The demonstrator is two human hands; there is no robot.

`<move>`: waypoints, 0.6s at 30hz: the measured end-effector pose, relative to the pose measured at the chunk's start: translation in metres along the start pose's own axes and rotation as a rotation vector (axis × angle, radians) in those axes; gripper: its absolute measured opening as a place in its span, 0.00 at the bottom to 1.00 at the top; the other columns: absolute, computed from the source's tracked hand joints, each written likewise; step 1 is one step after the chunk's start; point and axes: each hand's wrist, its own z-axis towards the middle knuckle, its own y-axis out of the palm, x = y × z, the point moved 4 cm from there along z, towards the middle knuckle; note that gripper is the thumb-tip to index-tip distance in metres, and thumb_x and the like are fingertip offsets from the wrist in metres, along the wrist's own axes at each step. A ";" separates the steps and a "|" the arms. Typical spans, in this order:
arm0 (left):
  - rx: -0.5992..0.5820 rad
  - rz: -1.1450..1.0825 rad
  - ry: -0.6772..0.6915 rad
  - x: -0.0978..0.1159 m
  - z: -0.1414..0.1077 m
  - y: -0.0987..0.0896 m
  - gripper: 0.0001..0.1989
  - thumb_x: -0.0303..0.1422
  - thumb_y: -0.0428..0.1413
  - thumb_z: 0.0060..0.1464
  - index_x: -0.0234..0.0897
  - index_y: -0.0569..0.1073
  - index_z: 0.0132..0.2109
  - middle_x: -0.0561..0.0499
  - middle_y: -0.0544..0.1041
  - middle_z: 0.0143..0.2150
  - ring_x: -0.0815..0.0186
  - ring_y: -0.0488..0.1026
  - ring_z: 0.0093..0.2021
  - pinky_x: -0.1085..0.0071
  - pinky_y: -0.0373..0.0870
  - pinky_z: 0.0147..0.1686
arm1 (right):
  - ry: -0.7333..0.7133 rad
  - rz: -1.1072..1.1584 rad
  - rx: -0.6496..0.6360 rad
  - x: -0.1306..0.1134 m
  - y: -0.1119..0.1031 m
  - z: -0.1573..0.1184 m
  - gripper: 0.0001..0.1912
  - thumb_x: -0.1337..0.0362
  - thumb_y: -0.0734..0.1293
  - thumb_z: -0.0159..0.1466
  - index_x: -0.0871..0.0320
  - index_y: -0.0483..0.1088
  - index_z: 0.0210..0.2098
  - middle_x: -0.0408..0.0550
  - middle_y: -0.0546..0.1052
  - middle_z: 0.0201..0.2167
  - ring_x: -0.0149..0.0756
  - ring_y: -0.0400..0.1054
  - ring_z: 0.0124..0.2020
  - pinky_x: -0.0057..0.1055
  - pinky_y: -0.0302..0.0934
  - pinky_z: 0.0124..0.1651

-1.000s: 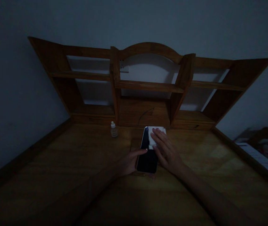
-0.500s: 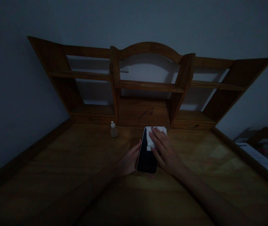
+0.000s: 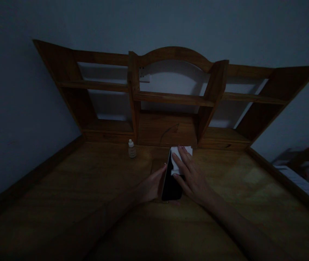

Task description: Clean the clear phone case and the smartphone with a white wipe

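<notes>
Left hand [image 3: 150, 186] clamped on phone's [image 3: 171, 183] left edge, tilting it on wooden desk [image 3: 89, 188]. Right hand [image 3: 193, 177] flat, fingers spread, pressing white cloth [image 3: 176, 159] onto screen's far end. Small bottle [image 3: 132, 149] beyond left hand, w/ shelf unit [image 3: 170, 98] behind.

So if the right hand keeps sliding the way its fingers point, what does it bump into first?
Probably the wooden shelf unit behind the desk. The right hand presses a white cloth on the phone; depth is unclear.

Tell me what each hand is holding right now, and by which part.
Left hand grips the phone by its left edge. Right hand presses a white cloth flat on the phone's upper part.
</notes>
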 end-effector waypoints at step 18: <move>-0.032 -0.005 0.032 -0.004 0.002 -0.014 0.23 0.44 0.44 0.69 0.38 0.71 0.62 0.47 0.74 0.58 0.56 0.65 0.64 0.65 0.58 0.61 | -0.060 0.013 -0.066 -0.010 0.007 0.000 0.37 0.59 0.57 0.74 0.58 0.32 0.74 0.53 0.42 0.74 0.45 0.35 0.75 0.53 0.43 0.73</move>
